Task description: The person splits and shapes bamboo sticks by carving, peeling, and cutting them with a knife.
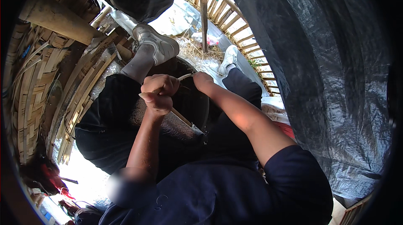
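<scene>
My left hand (159,92) is closed in a fist in front of my lap, with the thumb on the near side. Between it and my right hand (202,82) runs a short, slightly curved pale strip (185,76), which looks like bamboo or cane. The right hand, seen from its back, is closed at the strip's other end; its fingers are mostly hidden. A thin, straight wooden stick (181,118) slants down to the right below the left fist; whether the fist grips it I cannot tell. Beneath both hands is a dark round vessel (197,97), partly covered by my legs.
Woven bamboo baskets (31,95) and split bamboo pieces (77,107) crowd the left side. A dark plastic sheet (331,78) hangs at the right, beside a curved slatted bamboo fence (241,27). A wooden post (203,13) stands ahead, near straw (199,48) on the ground.
</scene>
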`<act>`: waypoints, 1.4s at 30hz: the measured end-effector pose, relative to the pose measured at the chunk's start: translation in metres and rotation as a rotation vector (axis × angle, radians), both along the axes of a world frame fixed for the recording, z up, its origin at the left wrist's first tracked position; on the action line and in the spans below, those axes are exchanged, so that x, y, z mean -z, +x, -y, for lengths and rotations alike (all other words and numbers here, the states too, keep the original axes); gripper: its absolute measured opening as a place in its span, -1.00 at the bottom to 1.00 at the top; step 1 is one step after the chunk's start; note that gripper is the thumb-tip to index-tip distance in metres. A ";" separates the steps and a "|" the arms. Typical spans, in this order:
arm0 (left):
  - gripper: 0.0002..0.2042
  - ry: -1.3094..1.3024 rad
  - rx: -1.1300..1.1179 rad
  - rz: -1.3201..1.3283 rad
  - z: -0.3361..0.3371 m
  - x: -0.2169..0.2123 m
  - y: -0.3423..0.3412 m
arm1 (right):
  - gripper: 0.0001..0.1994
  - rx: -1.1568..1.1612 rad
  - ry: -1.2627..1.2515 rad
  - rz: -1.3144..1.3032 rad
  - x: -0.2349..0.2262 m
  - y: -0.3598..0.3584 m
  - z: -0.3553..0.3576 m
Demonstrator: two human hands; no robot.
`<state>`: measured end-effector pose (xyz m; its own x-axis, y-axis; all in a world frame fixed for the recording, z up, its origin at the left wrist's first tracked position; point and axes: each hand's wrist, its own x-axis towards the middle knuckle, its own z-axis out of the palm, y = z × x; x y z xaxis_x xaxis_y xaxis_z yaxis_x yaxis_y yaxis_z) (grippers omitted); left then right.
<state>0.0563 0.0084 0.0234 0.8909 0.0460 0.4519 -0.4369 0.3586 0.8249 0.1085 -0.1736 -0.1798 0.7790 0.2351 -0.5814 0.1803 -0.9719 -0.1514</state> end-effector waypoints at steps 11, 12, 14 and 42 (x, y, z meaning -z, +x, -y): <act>-0.25 -0.048 -0.045 -0.024 -0.009 0.007 0.000 | -0.74 0.157 0.078 -0.010 0.011 -0.001 0.006; -0.25 -0.032 -0.039 -0.021 -0.008 0.006 0.001 | -0.75 0.101 0.082 0.019 0.012 -0.005 0.010; -0.25 -0.018 -0.034 -0.017 -0.004 0.003 0.000 | -0.75 0.118 0.076 0.026 0.016 -0.011 0.011; -0.24 -0.041 -0.050 -0.078 0.004 0.005 0.001 | -0.80 0.052 0.172 0.043 0.037 -0.008 0.020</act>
